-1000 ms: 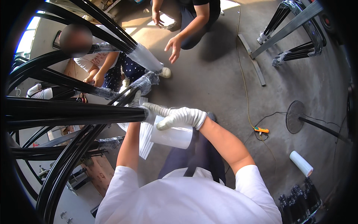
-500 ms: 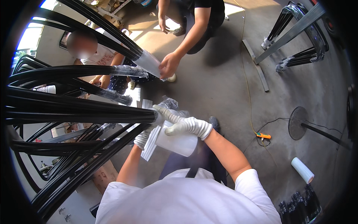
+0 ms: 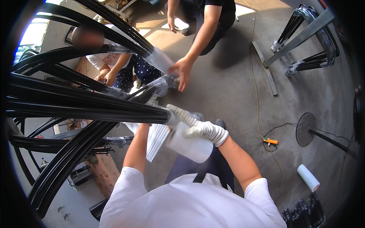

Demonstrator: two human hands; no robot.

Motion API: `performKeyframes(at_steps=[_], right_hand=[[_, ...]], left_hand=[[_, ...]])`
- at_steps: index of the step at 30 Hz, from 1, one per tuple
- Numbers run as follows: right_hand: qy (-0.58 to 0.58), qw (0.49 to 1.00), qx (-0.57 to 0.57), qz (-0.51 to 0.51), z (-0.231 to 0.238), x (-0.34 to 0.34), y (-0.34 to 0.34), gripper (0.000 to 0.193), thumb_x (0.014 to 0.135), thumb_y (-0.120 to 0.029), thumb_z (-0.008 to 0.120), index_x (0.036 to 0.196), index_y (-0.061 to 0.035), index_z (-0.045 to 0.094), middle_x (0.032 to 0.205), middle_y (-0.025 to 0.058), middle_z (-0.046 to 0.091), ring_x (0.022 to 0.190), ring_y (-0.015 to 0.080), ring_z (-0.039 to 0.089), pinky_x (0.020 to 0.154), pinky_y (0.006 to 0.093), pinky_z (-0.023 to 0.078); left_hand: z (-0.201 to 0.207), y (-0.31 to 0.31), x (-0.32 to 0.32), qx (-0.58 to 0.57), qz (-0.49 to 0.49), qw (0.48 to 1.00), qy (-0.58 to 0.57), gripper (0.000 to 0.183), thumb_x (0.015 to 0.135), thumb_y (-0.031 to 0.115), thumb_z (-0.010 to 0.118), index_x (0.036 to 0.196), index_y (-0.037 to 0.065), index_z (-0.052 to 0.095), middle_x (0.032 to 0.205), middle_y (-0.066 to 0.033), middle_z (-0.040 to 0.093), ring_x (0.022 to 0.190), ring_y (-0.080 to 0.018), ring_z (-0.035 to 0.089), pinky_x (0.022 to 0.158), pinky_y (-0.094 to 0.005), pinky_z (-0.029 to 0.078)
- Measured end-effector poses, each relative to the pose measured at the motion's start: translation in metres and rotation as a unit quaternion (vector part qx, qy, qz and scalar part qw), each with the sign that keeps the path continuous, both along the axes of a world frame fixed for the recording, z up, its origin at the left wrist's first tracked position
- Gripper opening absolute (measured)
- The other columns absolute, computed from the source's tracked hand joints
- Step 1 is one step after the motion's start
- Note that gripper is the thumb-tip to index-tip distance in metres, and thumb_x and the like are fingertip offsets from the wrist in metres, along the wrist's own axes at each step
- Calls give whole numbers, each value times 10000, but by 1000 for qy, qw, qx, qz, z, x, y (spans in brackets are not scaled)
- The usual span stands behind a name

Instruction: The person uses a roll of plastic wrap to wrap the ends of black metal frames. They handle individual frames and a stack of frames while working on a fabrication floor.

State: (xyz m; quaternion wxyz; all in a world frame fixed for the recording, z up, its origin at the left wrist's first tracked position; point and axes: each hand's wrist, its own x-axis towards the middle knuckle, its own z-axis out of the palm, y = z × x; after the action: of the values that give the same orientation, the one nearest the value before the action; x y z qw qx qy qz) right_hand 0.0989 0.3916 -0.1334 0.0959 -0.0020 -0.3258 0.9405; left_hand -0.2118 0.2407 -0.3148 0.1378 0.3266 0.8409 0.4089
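My right hand [image 3: 207, 131], in a white knit glove, grips a roll of clear stretch film [image 3: 192, 147], its index finger stretched along the film-wrapped end of a bundle of long black strips [image 3: 95, 106]. The roll sits right below that end. Only a bit of my gloved left hand [image 3: 152, 100] shows beyond the bundle; its fingers are mostly hidden. White ribbed strips [image 3: 156, 141] hang between my left forearm and the roll. Past the bundle, a black bundle end wrapped in film [image 3: 161, 85] lies near a co-worker's open hand [image 3: 182, 72].
More black strip bundles [image 3: 64, 167] fan out at left. A second person [image 3: 114, 64] sits behind them. On the floor at right are a metal stand foot [image 3: 265, 68], a round base [image 3: 305, 129], an orange power socket [image 3: 270, 141] with cord and another film roll [image 3: 308, 177].
My left hand has moved up and away behind the bundle. The roll and my right hand have shifted slightly right and down. The co-worker's hand has opened off the wrapped bundle.
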Motion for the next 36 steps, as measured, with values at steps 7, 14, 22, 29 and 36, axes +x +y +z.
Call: performKeyframes(at_steps=[7, 14, 22, 29, 36], right_hand=[[-36, 979, 162, 119, 21, -2, -29, 845, 692, -220, 620, 1387, -133, 147, 1310, 95, 340, 1215, 183, 309, 996, 271, 258], [-26, 958, 279, 54, 9, -25, -13, 895, 712, -356, 635, 1390, -125, 98, 1399, 115, 217, 1276, 205, 221, 1040, 300, 173], [-53, 995, -16, 79, -10, -67, 15, 897, 710, -283, 668, 1383, -79, 110, 1212, 107, 399, 1082, 160, 393, 903, 253, 322], [-85, 980, 157, 84, -6, -57, 26, 969, 669, -382, 669, 1392, -113, 81, 1296, 147, 361, 1159, 231, 374, 932, 288, 325], [17, 993, 55, 101, -35, -61, 40, 886, 729, -353, 652, 1391, -120, 112, 1357, 87, 284, 1196, 149, 310, 988, 247, 235]], left_hand=[[-16, 22, -40, 84, 77, 983, -147, 303, 829, 227, 556, 1051, 22, 577, 1040, -88, 581, 901, -178, 542, 858, -286, 404], [25, 80, -12, 146, 114, 980, -66, 314, 803, 226, 603, 1039, 19, 582, 961, -92, 606, 807, -173, 562, 776, -279, 440], [52, 70, 5, 149, 130, 937, -287, 293, 807, 202, 597, 1037, 21, 576, 910, -95, 610, 774, -157, 562, 729, -256, 445], [85, 93, 27, 5, -7, 924, -382, 285, 844, 173, 531, 1088, 26, 532, 876, -78, 590, 742, -162, 553, 701, -224, 435], [130, 107, 30, -155, -335, 832, 414, 521, 781, 179, 493, 1275, 59, 375, 1138, -165, 454, 1025, -310, 453, 882, -375, 368]])
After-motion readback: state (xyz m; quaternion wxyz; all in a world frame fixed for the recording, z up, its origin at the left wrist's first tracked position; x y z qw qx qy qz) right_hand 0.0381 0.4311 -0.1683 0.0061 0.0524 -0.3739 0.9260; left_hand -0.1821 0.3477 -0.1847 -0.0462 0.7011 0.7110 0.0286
